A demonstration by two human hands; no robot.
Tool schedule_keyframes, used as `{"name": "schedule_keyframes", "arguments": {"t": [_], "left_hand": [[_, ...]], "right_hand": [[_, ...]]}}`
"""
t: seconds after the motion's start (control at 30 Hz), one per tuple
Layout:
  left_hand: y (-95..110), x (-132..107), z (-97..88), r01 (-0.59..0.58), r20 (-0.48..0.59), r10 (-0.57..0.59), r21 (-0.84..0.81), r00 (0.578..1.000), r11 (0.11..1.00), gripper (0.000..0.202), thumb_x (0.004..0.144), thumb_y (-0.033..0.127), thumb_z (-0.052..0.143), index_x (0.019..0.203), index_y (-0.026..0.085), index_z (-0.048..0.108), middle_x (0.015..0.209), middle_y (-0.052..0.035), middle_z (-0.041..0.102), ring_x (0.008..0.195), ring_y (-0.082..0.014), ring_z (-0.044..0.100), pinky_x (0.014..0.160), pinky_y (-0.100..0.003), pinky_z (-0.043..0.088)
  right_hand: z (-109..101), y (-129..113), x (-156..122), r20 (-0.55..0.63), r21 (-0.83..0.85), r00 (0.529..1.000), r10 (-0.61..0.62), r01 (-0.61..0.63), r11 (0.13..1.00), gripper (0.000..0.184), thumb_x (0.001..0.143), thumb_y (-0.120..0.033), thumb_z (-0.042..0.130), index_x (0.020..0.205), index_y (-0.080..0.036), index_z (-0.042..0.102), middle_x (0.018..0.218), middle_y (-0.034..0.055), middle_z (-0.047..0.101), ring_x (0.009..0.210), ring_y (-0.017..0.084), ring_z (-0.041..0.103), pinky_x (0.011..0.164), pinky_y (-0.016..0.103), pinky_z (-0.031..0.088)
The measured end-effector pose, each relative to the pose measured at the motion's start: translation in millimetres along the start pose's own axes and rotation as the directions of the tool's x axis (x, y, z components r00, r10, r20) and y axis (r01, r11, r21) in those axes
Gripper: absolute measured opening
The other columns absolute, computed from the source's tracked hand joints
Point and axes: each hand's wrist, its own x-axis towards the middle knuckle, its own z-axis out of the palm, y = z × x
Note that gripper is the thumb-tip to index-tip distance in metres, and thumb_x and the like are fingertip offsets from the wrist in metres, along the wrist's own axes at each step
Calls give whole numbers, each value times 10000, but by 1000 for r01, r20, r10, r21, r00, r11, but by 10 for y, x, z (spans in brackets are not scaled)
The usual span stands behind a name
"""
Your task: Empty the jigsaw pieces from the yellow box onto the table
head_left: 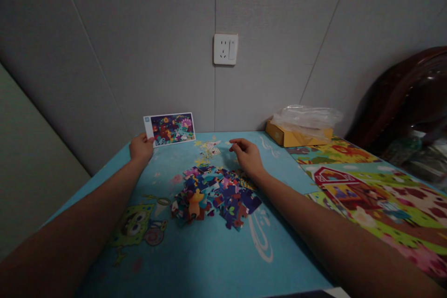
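My left hand grips the lower left corner of a picture card, thumb in front. The card stands upright near the wall and shows a colourful printed scene with a white border. A heap of jigsaw puzzle pieces, mostly purple, blue and orange, lies in the middle of the table. Just beyond the heap's right side hovers my right hand, its fingers loosely curled and apart, with nothing seen in them.
The table has a blue cartoon-printed cover. At the back right, clear plastic lies on a yellow box. An assembled-looking farm picture covers the right side. A grey wall with a socket rises behind; a dark chair stands at right.
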Motion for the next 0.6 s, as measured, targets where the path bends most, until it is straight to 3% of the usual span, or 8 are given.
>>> {"name": "schedule_keyframes", "arguments": {"t": [0.13,0.37,0.6], "left_hand": [[9,201,142,16,-2,-16,96,1000,995,86,698,171,707,710,172,622,612,-9,570,661,-205,541,656,-279,349],[-8,388,210,6,37,-9,83,999,997,130,782,160,712,806,98,600,618,57,510,651,-110,419,647,-237,284],[-72,447,258,62,75,-63,22,995,998,268,725,168,776,894,106,577,721,62,524,688,-102,456,663,-243,295]], "right_hand": [[0,25,23,-45,-3,999,29,-29,1000,305,805,-290,511,983,-131,701,757,41,710,624,150,589,600,267,414],[13,33,25,-54,8,998,23,-22,1000,287,810,-243,490,974,-145,704,739,27,702,632,149,595,613,264,418],[26,18,-7,-45,16,999,17,-17,1000,277,811,-223,496,975,-148,707,750,29,706,635,147,597,636,266,434]]}}
